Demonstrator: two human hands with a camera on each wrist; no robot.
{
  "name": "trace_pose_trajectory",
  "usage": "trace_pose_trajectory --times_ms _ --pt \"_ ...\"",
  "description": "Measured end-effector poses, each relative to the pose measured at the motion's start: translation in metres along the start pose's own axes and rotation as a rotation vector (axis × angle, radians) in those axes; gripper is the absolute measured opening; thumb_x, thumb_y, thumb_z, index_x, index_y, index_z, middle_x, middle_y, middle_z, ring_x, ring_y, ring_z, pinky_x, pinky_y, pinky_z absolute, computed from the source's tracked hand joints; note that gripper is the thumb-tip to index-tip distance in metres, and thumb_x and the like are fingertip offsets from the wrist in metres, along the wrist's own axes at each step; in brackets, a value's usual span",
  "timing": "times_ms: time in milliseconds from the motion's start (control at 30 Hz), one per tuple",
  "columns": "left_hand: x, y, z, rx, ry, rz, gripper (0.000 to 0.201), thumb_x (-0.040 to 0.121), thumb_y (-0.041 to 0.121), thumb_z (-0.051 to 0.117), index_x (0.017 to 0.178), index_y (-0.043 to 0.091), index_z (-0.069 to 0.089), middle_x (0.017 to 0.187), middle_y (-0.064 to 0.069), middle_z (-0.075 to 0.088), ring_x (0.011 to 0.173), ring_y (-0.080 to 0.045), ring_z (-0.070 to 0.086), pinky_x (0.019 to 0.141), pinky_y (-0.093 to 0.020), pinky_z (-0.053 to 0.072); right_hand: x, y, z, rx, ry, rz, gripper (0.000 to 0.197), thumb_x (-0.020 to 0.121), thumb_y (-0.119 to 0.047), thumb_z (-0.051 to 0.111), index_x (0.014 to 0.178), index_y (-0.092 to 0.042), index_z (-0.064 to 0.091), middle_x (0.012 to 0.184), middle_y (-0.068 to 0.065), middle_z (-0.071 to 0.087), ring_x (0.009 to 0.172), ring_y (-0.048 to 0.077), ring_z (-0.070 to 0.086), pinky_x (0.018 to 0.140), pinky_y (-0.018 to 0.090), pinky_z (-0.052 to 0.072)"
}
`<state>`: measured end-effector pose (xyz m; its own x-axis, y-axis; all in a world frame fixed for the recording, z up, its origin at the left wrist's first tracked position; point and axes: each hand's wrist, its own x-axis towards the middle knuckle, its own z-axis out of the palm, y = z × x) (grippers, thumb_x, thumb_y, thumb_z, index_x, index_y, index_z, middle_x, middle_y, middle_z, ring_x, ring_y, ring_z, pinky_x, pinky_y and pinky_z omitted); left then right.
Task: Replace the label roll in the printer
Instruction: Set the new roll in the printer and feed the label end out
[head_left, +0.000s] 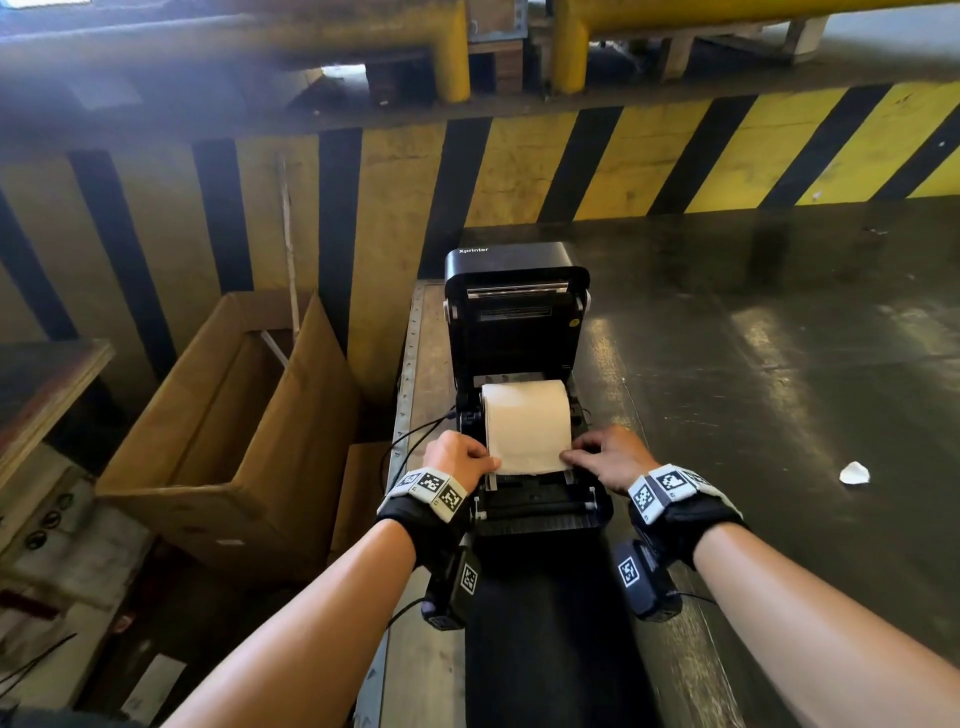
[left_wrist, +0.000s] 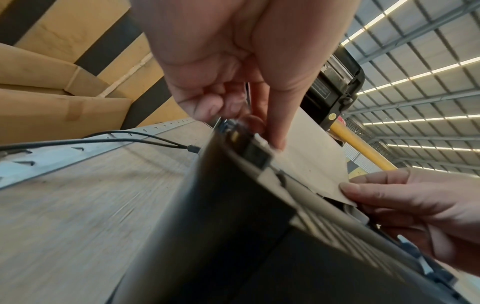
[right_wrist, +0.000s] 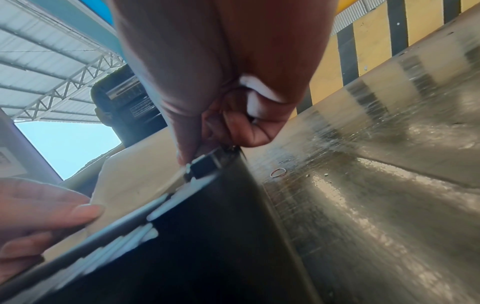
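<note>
At the bottom of the head view two bare forearms reach up the frame, each wrist wrapped in a black strap with square-patterned markers. Just above them, in the lower middle, the left hand (head_left: 457, 460) and the right hand (head_left: 608, 457) sit at the front of the printer (head_left: 519, 322), one on either side of the paper. Both hands have their fingers curled: the left pinches the left edge of the loose label strip, and the right pinches its right edge, with a scrap of white also tucked in its curled fingers in the right wrist view. The label roll (head_left: 525, 415) lies in the open bay in the middle of the frame, its free end drawn forward over the front edge between the two hands. Above it the printer's lid (head_left: 517, 291) stands raised. A black cable (head_left: 415, 436) runs to the printer's left side. At left sits an open cardboard box (head_left: 234, 415); at right, a small white paper scrap (head_left: 854, 473) lies on the dark surface. A yellow-and-black striped wall (head_left: 571, 166) crosses the upper frame.
</note>
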<state>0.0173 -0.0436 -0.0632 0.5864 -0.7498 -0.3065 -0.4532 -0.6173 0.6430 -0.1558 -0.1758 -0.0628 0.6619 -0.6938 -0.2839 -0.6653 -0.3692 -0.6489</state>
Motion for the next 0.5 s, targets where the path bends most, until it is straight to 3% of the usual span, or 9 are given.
trace_pose_trajectory --times_ms 100,167,367,500 --pt "0.0 0.004 0.0 0.047 0.013 -0.021 0.016 0.081 0.028 0.069 0.07 0.016 0.067 0.065 0.002 0.057 0.057 -0.009 0.051 0.049 -0.019 0.038 0.0 -0.003 0.002 -0.03 0.026 -0.002 0.031 0.083 -0.032 0.063 0.104 -0.009 0.07 0.11 0.012 0.07 0.104 0.027 0.063 0.089 0.028 0.045" --pt "0.001 0.007 0.0 0.071 0.016 -0.048 0.018 0.081 0.027 0.07 0.069 0.016 0.064 0.061 0.003 0.054 0.053 -0.009 0.048 0.046 -0.019 0.036 0.001 -0.004 0.004 -0.055 0.034 0.0 0.03 0.082 -0.032 0.064 0.102 -0.01 0.071 0.108 0.012 0.072 0.101 0.027 0.063 0.086 0.027 0.045" --pt "0.004 0.009 -0.001 0.114 -0.013 -0.051 0.015 0.079 0.027 0.071 0.073 0.014 0.066 0.078 -0.005 0.061 0.069 -0.017 0.056 0.062 -0.027 0.045 0.004 -0.004 0.004 -0.075 0.004 0.008 0.027 0.082 -0.032 0.065 0.097 -0.011 0.072 0.102 0.012 0.073 0.094 0.025 0.065 0.076 0.021 0.04" --pt "0.009 0.01 -0.013 0.096 -0.128 -0.033 0.023 0.078 0.025 0.072 0.092 0.006 0.073 0.087 -0.008 0.066 0.078 -0.018 0.058 0.072 -0.029 0.05 0.007 -0.008 -0.001 -0.123 -0.051 0.007 0.026 0.082 -0.031 0.065 0.098 -0.013 0.073 0.104 0.01 0.072 0.093 0.022 0.063 0.069 0.018 0.036"
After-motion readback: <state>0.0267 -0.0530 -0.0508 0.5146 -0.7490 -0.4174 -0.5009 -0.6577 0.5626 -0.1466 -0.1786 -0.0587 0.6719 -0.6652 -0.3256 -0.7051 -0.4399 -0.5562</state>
